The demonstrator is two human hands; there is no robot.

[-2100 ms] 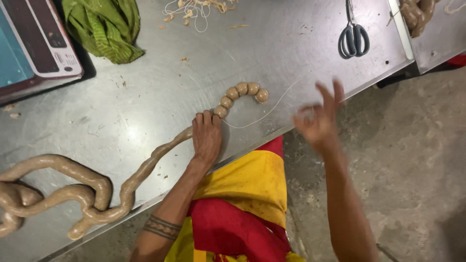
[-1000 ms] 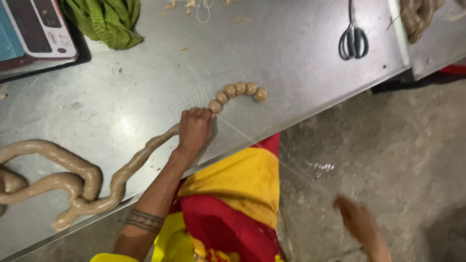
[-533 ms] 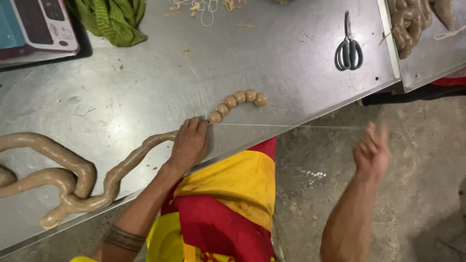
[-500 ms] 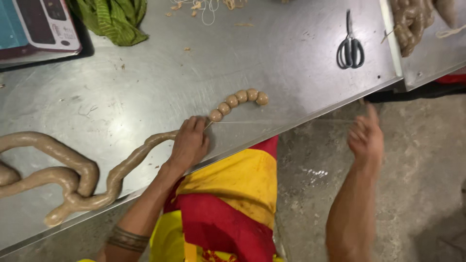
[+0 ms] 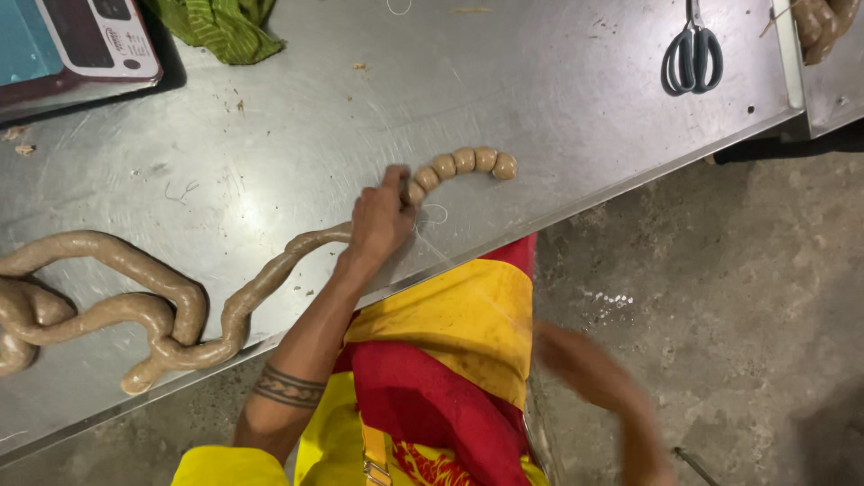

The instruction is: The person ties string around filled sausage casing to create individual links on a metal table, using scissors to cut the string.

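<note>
Left hand [image 5: 380, 220] fingers pinching sausage rope [image 5: 270, 274] | right hand [image 5: 585, 360] blurred, fingers unclear

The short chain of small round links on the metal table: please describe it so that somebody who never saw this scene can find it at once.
Look at the steel table, near its front edge. There the left hand presses on a long tan sausage. Just past its fingertips a short curved row of small round links bends to the right. It is beaded, unlike the smooth thick coils at the table's left end.
</note>
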